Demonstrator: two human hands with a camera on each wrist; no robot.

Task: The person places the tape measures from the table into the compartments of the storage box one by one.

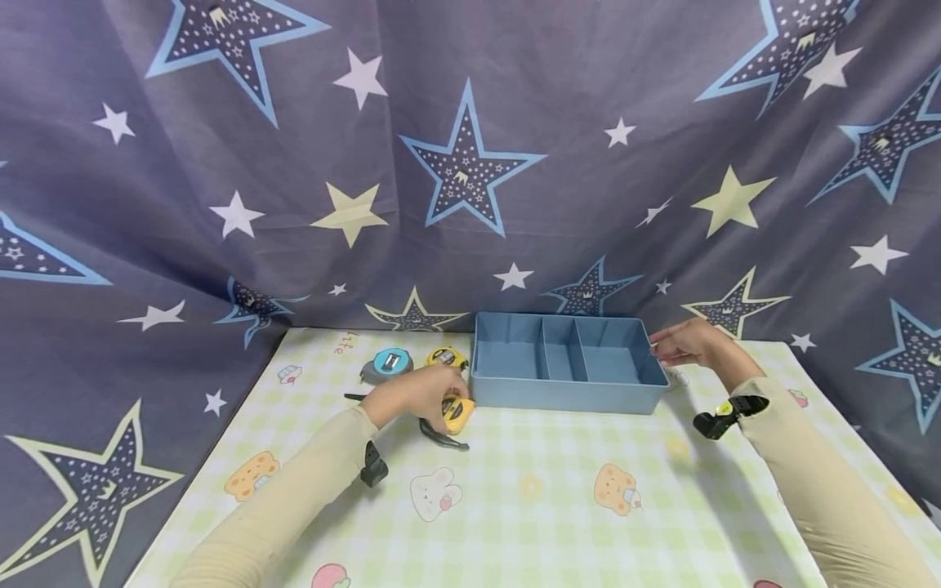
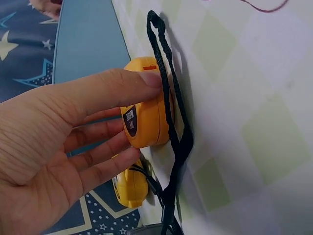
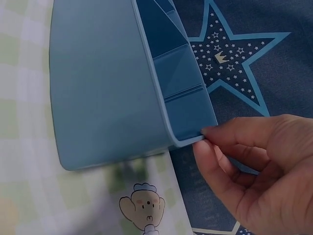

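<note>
My left hand [image 1: 429, 395] grips a yellow tape measure [image 1: 458, 415] by the front left corner of a blue divided box [image 1: 569, 398]. In the left wrist view the thumb lies over the tape measure's [image 2: 159, 117] edge, fingers behind it, and its black wrist strap [image 2: 168, 98] hangs loose. Behind that hand lies a second yellow tape measure [image 1: 445, 356], with a grey and turquoise tape measure [image 1: 388, 364] to its left. At the box's right end, my right hand [image 1: 693, 347] pinches the rim between thumb and fingers, plainly seen in the right wrist view.
Two dividers [image 1: 562, 349] split the box into three compartments, with nothing seen inside. A checked tablecloth [image 1: 529, 490] covers the table. Directly behind the box hangs a dark curtain [image 1: 559, 196] with stars. Each wrist wears a black camera mount [image 1: 724, 416].
</note>
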